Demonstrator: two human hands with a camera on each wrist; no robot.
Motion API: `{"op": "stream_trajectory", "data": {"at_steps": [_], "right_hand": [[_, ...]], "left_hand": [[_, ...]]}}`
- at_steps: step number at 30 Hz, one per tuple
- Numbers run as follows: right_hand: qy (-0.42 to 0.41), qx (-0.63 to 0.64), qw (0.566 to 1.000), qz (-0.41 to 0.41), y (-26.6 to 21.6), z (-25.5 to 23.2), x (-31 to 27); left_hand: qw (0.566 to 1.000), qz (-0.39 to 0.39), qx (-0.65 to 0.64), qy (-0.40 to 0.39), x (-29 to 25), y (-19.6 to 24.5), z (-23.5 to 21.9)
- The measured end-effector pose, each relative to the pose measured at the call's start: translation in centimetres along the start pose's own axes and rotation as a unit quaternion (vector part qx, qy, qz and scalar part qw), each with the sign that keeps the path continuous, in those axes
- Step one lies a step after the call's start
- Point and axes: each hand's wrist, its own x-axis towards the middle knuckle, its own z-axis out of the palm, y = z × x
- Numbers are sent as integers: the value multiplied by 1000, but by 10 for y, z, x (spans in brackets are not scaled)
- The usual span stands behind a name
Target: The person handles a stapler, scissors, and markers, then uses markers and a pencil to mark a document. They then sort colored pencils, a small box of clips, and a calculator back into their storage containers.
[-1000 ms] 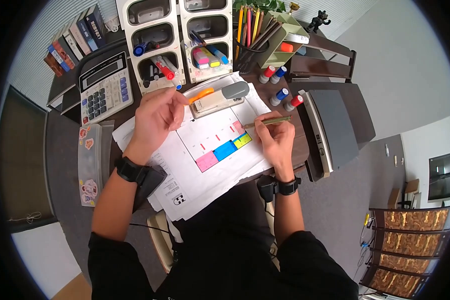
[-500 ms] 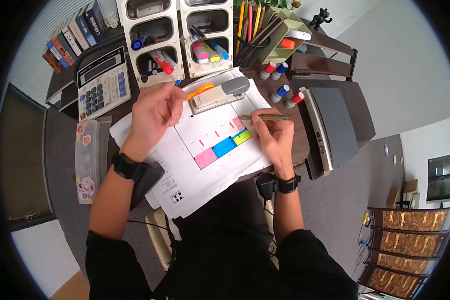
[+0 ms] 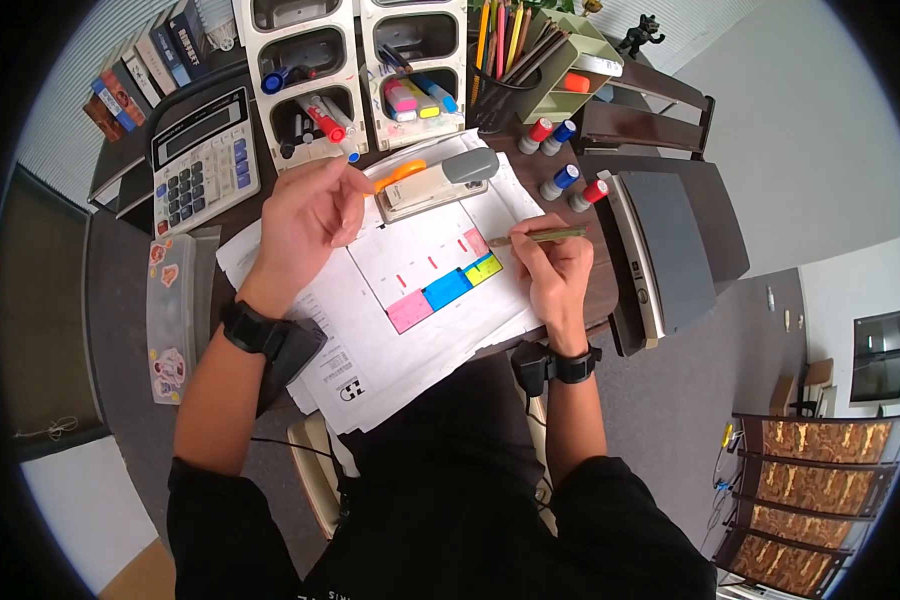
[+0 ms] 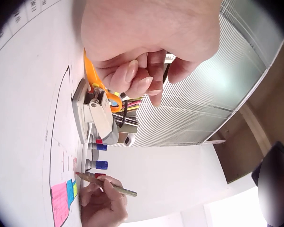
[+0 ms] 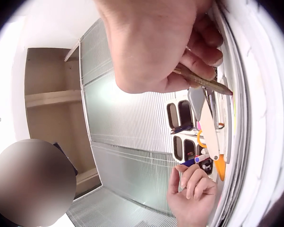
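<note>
My right hand [image 3: 560, 272] pinches a slim coloured pencil [image 3: 558, 235] between thumb and fingers, its sharpened tip at a small pink patch [image 3: 476, 241] on the paper [image 3: 410, 255]. Beside that patch run yellow [image 3: 485, 269], blue [image 3: 447, 291] and larger pink [image 3: 408, 311] blocks of a drawn chart. In the right wrist view the pencil [image 5: 206, 81] slants down to the paper stack, with a reddish point. My left hand [image 3: 300, 225] hovers over the sheet's left part with loosely bent fingers and nothing in it. Near its fingertips lie orange-handled scissors [image 3: 402, 173] and a stapler [image 3: 425, 193].
Behind the paper stand white organizers [image 3: 308, 95] with markers and highlighters, plus a black mesh cup [image 3: 492, 105] of pencils. Several red and blue capped bottles [image 3: 560, 180] stand to the right, near a grey machine [image 3: 660, 260]. A calculator [image 3: 205, 170] sits at left.
The pencil tip has shifted slightly back and forth by the small pink patch, with the right hand. My left hand stays raised in much the same place. The whole view has drifted a little.
</note>
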Motion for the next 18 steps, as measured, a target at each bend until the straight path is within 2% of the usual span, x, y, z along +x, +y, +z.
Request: {"op": "stream_trajectory", "data": {"at_steps": [3, 10, 16, 18], "right_hand": [[8, 3, 1000, 16, -11, 7, 1], [15, 39, 999, 21, -3, 0, -1], [-29, 14, 999, 6, -3, 0, -1], [4, 31, 999, 21, -3, 2, -1]], "left_hand": [[1000, -1, 0, 3, 0, 0, 0], [1000, 2, -19, 4, 0, 0, 0], [1000, -1, -3, -5, 0, -1, 0], [1000, 8, -15, 3, 0, 0, 3]]}}
